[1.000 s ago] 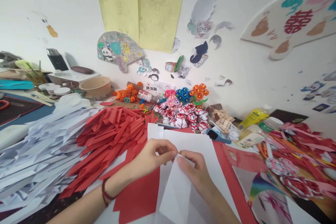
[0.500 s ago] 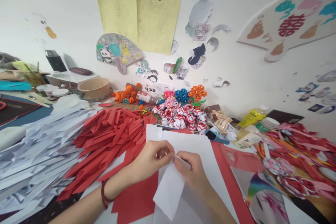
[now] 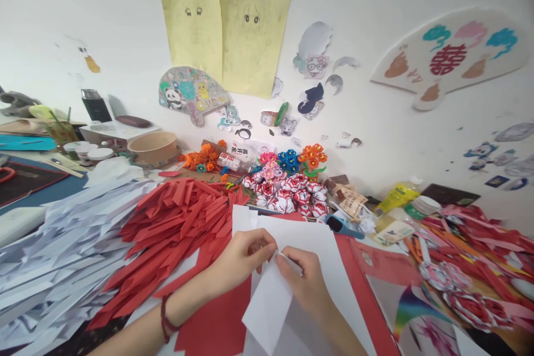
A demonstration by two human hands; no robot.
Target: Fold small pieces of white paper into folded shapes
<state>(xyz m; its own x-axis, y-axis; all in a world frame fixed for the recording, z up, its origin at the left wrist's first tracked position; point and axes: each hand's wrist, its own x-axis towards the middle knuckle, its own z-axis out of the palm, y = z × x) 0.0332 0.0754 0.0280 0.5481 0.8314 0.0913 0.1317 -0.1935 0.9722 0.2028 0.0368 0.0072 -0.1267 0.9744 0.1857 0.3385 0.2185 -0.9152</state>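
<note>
A strip of white paper (image 3: 268,305) with creases hangs down from my fingertips, its top end pinched between both hands. My left hand (image 3: 246,253), with a dark red cord bracelet (image 3: 166,318) at its wrist, grips the tip from the left. From the right, my right hand (image 3: 306,275) holds the same tip between thumb and index finger. The fingertips nearly meet and partly hide the paper's end. Beneath the hands lie white sheets (image 3: 329,258) over red paper (image 3: 217,317).
To the left are heaps of folded white strips (image 3: 54,256) and folded red strips (image 3: 179,222). Red-and-white paper flowers (image 3: 287,192) stand behind the hands. A blue watch (image 3: 342,226), a yellow bottle (image 3: 398,196) and loose coloured strips (image 3: 479,239) lie to the right.
The view has tipped up slightly, so everything sits lower in the picture. The hanging end of the white paper has turned a little; both hands keep their pinch.
</note>
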